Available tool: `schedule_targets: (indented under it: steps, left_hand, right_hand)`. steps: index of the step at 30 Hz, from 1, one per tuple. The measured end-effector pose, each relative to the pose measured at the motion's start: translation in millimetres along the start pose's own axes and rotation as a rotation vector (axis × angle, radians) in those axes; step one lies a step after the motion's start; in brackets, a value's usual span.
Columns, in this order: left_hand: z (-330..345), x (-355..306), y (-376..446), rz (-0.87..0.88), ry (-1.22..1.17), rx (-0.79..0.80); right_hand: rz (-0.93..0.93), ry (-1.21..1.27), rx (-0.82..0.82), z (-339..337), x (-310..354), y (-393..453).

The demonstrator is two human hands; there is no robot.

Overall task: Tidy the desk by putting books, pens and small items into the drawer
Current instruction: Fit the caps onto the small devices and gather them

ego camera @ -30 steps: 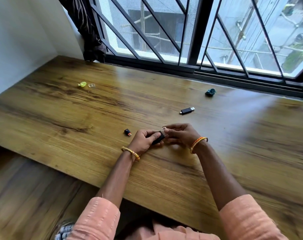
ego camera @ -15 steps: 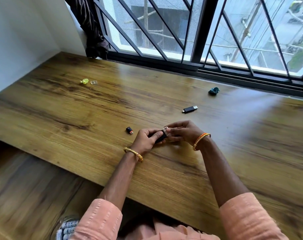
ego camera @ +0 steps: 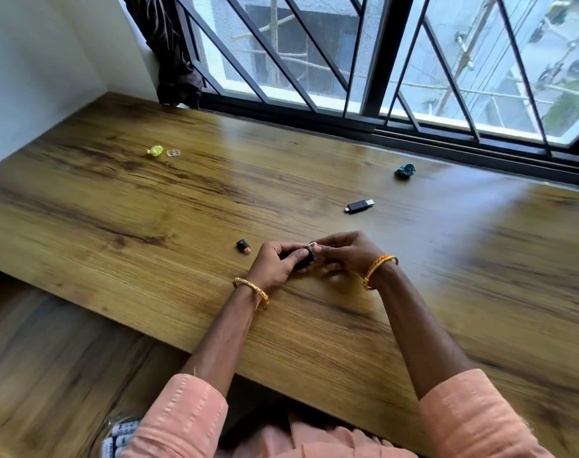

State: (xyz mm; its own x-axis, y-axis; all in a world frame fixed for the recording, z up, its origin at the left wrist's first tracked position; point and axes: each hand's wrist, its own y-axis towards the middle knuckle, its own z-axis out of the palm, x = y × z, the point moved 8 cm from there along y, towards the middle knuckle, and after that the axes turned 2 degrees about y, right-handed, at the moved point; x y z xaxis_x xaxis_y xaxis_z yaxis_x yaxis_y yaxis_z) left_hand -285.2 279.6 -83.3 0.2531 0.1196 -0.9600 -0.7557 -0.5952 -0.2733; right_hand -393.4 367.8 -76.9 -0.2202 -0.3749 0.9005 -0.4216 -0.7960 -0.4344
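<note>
Hands barely shifted since a second before: left hand (ego camera: 275, 264) still gripped small black device (ego camera: 303, 261), right hand (ego camera: 344, 251) pinched its clear end. Black USB stick (ego camera: 360, 205) beyond it untouched. Stowing likely pending; drawer unseen.

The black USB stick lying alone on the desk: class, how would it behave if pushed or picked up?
The black USB stick looks rigid, flat-sided, so it would probably slide, not roll, across the glossy desk. It seems small and thin, so likely light.
</note>
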Motion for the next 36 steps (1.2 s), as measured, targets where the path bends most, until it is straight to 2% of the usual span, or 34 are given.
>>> schedule_targets:
  steps: [15, 19, 25, 31, 34, 36]
  left_hand:
    - [-1, -3, 0, -0.020, 0.099, 0.016]
    - [-2, -5, 0, -0.019, 0.053, -0.019]
    - [-5, -8, 2, 0.037, 0.128, -0.020]
    - [-11, -17, 4, 0.069, 0.054, 0.040]
    - [-29, -26, 6, 0.068, 0.001, -0.023]
    - [-51, -28, 5, 0.036, -0.122, -0.147]
  right_hand:
    - [-0.116, -0.102, -0.003, 4, 7, 1]
    - [-0.120, -0.074, -0.050, 7, 12, 5]
    - [-0.188, -0.022, -0.206, -2, 16, 7]
    - [-0.207, 0.050, -0.235, 4, 20, 12]
    - [-0.204, 0.088, -0.208, 14, 33, 22]
    - [-0.180, 0.156, -0.172, 24, 45, 34]
